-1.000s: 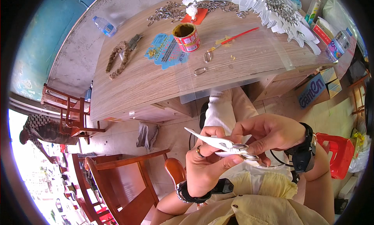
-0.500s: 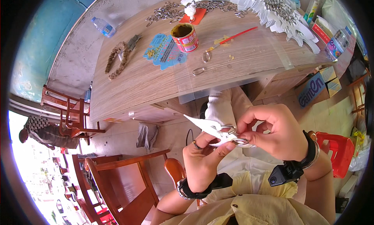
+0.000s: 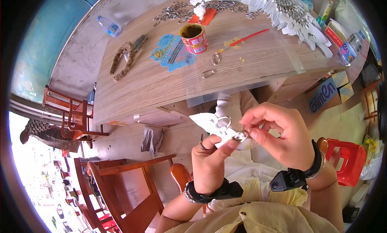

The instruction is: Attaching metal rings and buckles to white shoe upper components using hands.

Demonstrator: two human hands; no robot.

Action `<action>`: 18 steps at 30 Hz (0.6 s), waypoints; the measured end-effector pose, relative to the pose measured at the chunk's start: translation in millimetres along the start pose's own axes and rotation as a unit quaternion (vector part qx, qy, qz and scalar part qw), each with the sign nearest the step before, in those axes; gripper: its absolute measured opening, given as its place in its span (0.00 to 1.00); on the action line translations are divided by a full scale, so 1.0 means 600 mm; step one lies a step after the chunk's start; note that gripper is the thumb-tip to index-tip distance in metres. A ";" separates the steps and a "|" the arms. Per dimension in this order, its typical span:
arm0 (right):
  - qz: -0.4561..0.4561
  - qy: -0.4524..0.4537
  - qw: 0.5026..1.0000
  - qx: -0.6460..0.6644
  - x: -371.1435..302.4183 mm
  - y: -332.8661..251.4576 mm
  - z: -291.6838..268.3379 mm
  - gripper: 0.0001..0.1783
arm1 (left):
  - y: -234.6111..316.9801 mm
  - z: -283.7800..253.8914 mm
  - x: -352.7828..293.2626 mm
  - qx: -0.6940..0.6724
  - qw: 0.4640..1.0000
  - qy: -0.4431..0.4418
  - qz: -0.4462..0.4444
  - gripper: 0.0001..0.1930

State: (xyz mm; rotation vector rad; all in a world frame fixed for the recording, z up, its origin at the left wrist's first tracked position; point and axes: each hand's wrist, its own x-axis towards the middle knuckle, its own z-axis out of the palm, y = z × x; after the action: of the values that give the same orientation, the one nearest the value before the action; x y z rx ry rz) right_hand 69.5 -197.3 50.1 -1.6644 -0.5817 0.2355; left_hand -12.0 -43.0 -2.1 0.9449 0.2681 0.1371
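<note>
My left hand (image 3: 209, 160) is closed, its thumb and fingers pinching a white fabric piece (image 3: 206, 122) above my lap. Two metal rings go with the fabric. The upper metal ring (image 3: 229, 121) stands up from it, and the lower metal ring (image 3: 240, 136) lies by my left thumb. From the right, my right hand (image 3: 282, 136) reaches in with bent fingers, its thumb and fingertip pinched at the lower ring's edge. Exactly how the fabric runs through the rings is hard to make out.
On the wooden table (image 3: 161, 87) are an open tin (image 3: 195, 45), a red stick (image 3: 250, 36), pliers with wrapped handles (image 3: 125, 59), a blue card (image 3: 173, 57), loose metal rings (image 3: 169, 13) and heaped white fabric pieces (image 3: 278, 19). A red stool (image 3: 346, 162) stands right, wooden chairs (image 3: 129, 192) left.
The fabric has tilted and the upper ring has swung upright. The lower ring has turned and shifted slightly up and left. My right fingers have moved a little up and left.
</note>
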 end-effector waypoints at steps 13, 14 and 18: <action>-0.202 0.182 0.926 -0.260 -0.015 0.012 0.064 0.12 | -0.015 -0.002 0.002 -0.120 0.991 0.029 0.048 0.10; -0.202 0.187 0.924 -0.268 -0.016 0.012 0.067 0.12 | -0.017 -0.001 0.002 -0.120 0.991 0.025 0.061 0.11; -0.184 0.190 0.928 -0.263 -0.019 0.011 0.073 0.11 | -0.018 0.000 0.002 -0.078 0.993 0.029 0.083 0.12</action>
State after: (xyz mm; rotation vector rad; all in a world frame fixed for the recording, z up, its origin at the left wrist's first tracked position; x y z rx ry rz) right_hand 40.5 -165.6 33.8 -2.0002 -0.6820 -0.5548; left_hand -11.1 -49.1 -11.0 0.8084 0.2276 0.3346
